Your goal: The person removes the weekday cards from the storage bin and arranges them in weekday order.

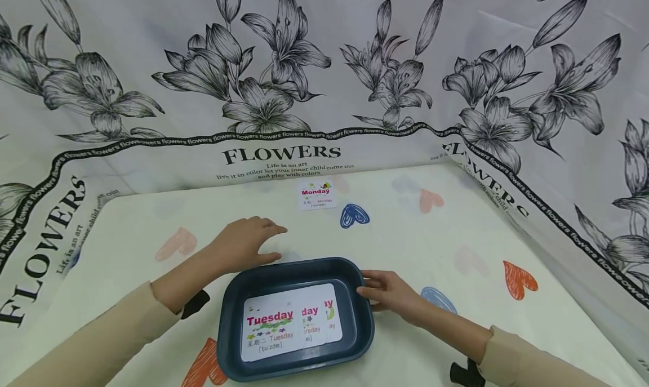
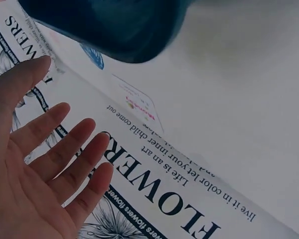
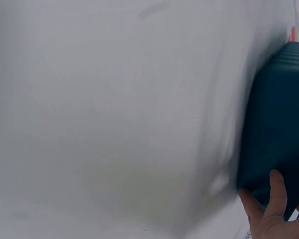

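A dark blue tray sits on the table with several white cards in it; the top card reads "Tuesday" and partly covers others. My right hand touches the tray's right side near its far corner, fingers against the wall; the right wrist view shows the hand on the tray's outer side. Just beyond the tray's far left edge, my left hand hovers with fingers extended, holding nothing. In the left wrist view that hand is spread below the tray.
A "Monday" card lies near the table's back edge, left of a blue printed heart. The pale tablecloth has printed hearts. Behind it hangs a white cloth with black flowers and the word "FLOWERS".
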### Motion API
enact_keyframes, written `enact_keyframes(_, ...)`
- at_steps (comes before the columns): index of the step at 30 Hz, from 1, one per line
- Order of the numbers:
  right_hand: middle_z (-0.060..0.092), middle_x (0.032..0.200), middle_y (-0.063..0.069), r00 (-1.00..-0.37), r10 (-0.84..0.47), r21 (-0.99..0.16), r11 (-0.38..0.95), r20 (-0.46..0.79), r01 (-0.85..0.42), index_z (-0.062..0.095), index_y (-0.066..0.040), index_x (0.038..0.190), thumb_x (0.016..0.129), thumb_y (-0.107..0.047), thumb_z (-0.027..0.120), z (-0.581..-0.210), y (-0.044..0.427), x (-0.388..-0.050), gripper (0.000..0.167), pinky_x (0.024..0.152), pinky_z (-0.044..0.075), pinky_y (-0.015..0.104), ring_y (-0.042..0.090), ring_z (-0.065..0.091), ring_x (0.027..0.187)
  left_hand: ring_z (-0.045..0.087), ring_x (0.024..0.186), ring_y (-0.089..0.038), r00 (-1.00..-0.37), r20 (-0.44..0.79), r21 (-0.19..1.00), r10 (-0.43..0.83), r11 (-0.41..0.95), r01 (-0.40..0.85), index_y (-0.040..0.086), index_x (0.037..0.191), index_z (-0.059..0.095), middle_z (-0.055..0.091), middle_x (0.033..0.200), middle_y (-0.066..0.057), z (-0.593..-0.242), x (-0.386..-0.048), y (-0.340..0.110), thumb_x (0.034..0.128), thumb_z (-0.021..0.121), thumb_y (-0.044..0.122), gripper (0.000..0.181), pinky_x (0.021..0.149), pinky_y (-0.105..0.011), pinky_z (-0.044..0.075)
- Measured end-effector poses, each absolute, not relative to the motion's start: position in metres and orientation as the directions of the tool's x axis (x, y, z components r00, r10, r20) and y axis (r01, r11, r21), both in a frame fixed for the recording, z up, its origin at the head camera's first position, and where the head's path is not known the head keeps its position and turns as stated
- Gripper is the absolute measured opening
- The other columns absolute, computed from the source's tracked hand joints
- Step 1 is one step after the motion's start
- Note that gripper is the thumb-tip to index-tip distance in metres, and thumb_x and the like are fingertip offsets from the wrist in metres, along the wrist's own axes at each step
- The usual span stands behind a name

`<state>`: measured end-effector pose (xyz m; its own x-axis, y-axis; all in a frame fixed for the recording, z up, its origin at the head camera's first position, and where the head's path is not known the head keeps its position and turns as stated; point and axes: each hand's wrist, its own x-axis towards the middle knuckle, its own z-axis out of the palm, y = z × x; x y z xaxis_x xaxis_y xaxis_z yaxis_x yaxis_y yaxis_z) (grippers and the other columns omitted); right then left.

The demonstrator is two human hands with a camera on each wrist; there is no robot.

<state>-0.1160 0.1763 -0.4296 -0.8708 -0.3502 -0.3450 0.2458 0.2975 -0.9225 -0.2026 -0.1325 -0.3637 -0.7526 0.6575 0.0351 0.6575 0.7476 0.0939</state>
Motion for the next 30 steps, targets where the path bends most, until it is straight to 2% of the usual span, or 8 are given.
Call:
enact_keyframes(5, 0.048, 0.129, 0.029, -0.874, -0.35, -0.924, 0.302, -0.337, 0.235, 0.039, 0.008, 0.134, 0.089, -0.02, 0.061, -0.428, 0.176, -0.115, 0.057, 0.074, 0.054, 0.041, 0.037, 0.06, 0.105, 0.062, 0.095, -0.022, -0.729, 0.173, 0.134, 0.662, 0.718, 0.683, 0.014, 0.116, 0.063, 0.063, 0.108, -0.006, -0.369, -0.179, -0.135, 0.0779, 0.072, 0.035, 0.044, 0.074, -0.039, 0.053)
enact_keyframes(8, 0.048, 0.129, 0.029, -0.877, -0.35, -0.925, 0.304, -0.331, 0.228, 0.04, 0.009, 0.133, 0.09, -0.02, 0.06, -0.428, 0.176, -0.114, 0.057, 0.073, 0.054, 0.04, 0.037, 0.06, 0.104, 0.062, 0.092, -0.019, -0.72, 0.203, 0.149, 0.663, 0.706, 0.692, 0.016, 0.113, 0.065, 0.063, 0.104, -0.003, -0.371, -0.167, -0.134, 0.0776, 0.072, 0.035, 0.041, 0.072, -0.036, 0.053)
enact_keyframes(17, 0.048, 0.129, 0.029, -0.879, -0.34, -0.926, 0.294, -0.333, 0.237, 0.041, 0.008, 0.133, 0.089, -0.022, 0.061, -0.434, 0.176, -0.116, 0.057, 0.074, 0.053, 0.041, 0.038, 0.059, 0.105, 0.06, 0.093, -0.016, -0.752, 0.129, 0.214, 0.646, 0.723, 0.657, 0.017, 0.113, 0.064, 0.062, 0.107, -0.002, -0.379, -0.147, -0.13, 0.0772, 0.072, 0.036, 0.041, 0.075, -0.035, 0.053)
enact_keyframes(22, 0.049, 0.129, 0.029, -0.881, -0.332, -0.924, 0.296, -0.337, 0.242, 0.041, 0.008, 0.133, 0.089, -0.021, 0.062, -0.433, 0.176, -0.115, 0.057, 0.073, 0.054, 0.041, 0.037, 0.059, 0.105, 0.06, 0.096, -0.017, -0.75, 0.087, 0.267, 0.655, 0.71, 0.651, 0.015, 0.116, 0.063, 0.061, 0.109, -0.003, -0.385, -0.138, -0.128, 0.0773, 0.072, 0.035, 0.044, 0.078, -0.035, 0.053)
enact_keyframes(30, 0.048, 0.129, 0.029, -0.877, -0.345, -0.928, 0.286, -0.334, 0.24, 0.039, 0.009, 0.134, 0.09, -0.019, 0.06, -0.431, 0.176, -0.115, 0.057, 0.073, 0.054, 0.042, 0.037, 0.059, 0.105, 0.06, 0.1, -0.019, -0.738, 0.001, 0.269, 0.674, 0.711, 0.65, 0.015, 0.118, 0.062, 0.06, 0.114, -0.003, -0.403, -0.131, -0.127, 0.0781, 0.071, 0.039, 0.047, 0.079, -0.038, 0.053)
